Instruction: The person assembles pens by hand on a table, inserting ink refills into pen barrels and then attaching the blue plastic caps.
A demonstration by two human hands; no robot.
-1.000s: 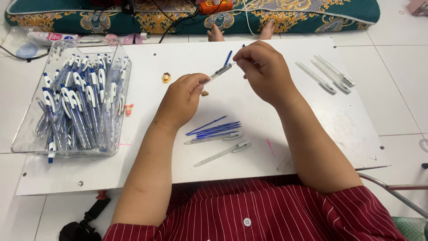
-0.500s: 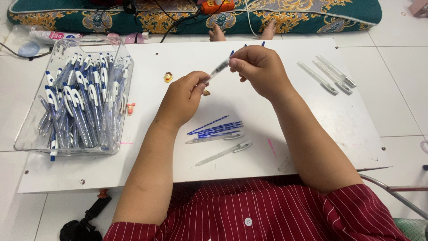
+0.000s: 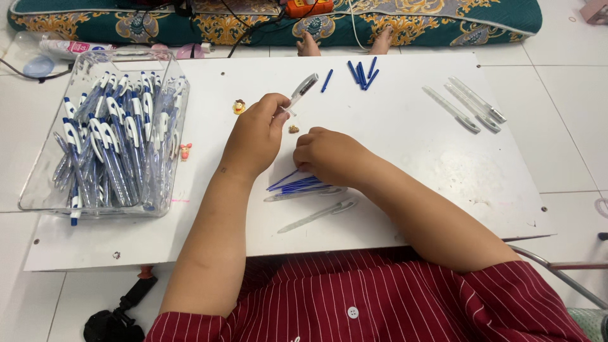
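On the white board (image 3: 411, 158), near its middle, my left hand (image 3: 256, 136) has its fingers clamped on a clear pen barrel (image 3: 300, 90) tilted up toward the far side, while my right hand (image 3: 329, 155) pinches at the pile of blue refills (image 3: 297, 184) just near of it. I judge this the refill-picking step of putting a pen together; next calls for lifting one refill free and lining it up with the barrel's open end.

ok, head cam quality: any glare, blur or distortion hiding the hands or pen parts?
Head view: even, soft light and faint shadows; left hand, its clear pen barrel and right hand on the blue refills are sharp. Mild sheen on the white board and clear bin; slight wide-angle bowing at the edges.
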